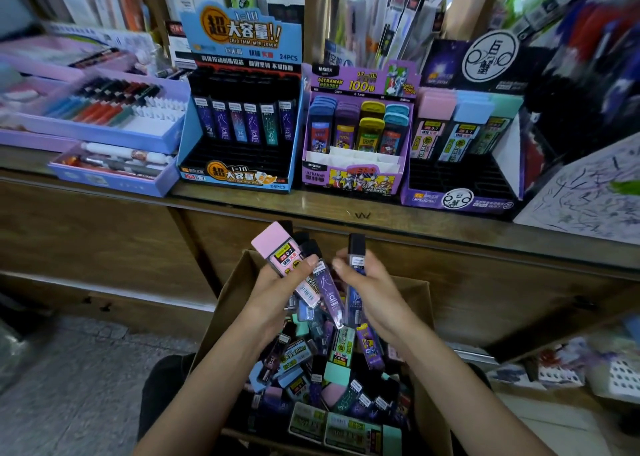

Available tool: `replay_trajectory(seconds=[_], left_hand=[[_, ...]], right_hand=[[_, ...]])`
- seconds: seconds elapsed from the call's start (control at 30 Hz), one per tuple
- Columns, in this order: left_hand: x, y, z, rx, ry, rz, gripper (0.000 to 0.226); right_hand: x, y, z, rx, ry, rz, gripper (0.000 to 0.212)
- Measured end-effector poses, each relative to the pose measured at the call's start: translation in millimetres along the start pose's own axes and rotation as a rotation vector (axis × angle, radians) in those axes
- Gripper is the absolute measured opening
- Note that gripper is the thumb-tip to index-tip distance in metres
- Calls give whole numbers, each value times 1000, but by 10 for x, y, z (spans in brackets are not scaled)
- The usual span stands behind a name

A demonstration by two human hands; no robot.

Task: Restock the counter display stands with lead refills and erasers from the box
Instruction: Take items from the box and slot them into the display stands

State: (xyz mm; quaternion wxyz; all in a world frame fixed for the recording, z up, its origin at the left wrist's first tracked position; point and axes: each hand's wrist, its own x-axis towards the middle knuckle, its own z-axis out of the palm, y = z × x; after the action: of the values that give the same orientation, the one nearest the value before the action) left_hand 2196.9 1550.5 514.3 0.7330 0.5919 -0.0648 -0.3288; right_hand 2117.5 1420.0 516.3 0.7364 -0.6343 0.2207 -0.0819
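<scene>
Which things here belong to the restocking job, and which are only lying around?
Job: left hand, pink-capped refill, right hand, dark refill, cardboard box, blue stand, Ultraman stand, dark purple stand.
Lying about: pen trays, scribbled paper.
</scene>
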Motion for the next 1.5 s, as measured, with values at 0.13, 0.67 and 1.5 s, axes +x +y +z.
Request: replay_trajectory(seconds=[0.13, 0.67, 1.5], left_hand=[[6, 185, -31, 45, -29, 112, 25], [196, 995, -146, 104, 56, 381, 11], [151, 1285, -935, 155, 223, 406, 35]], right_hand=[[69, -224, -89, -117, 52, -66, 10], [267, -1596, -174, -326, 108, -450, 12], [1446, -2153, 722, -1121, 158, -593, 19]])
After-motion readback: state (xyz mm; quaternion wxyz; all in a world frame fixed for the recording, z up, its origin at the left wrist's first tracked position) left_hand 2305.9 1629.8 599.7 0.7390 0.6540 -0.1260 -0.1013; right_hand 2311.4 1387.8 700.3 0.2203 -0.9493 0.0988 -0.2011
